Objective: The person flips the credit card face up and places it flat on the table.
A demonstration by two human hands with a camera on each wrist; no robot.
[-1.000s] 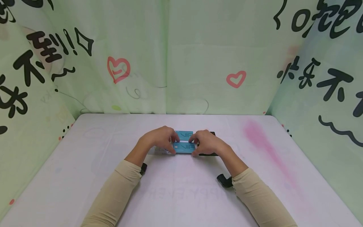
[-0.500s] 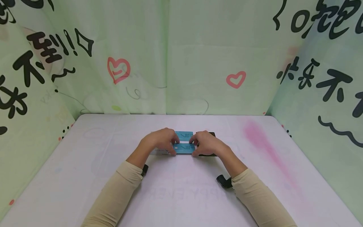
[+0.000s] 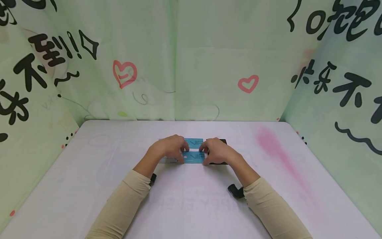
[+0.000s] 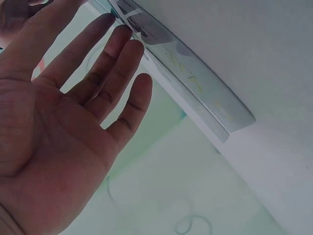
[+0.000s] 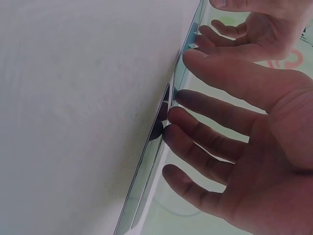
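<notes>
Two pale blue cards lie one behind the other, each printed with dark letters resembling "VIP". The nearer blue card [image 3: 194,157] sits between my hands. My left hand [image 3: 169,147] holds its left end, thumb at the near corner and index finger at the far edge. At the right end, my right hand [image 3: 219,150] holds it the same way. The farther blue card [image 3: 194,143] is just beyond the fingertips. Both wrist views show the other fingers loosely spread beside the cards. In the right wrist view, the thumb tip overlaps the blue card [image 5: 182,68].
Under my left hand, a pale card [image 3: 168,160] is mostly hidden. Black cards [image 3: 219,163] show around my right hand. The white tabletop [image 3: 191,202] has a pink smear [image 3: 277,152] at right, and a green printed curtain [image 3: 206,66] encloses the back and sides.
The nearer blue card has come slightly toward me and down, widening the gap to the farther card. My hands have shifted only slightly with it.
</notes>
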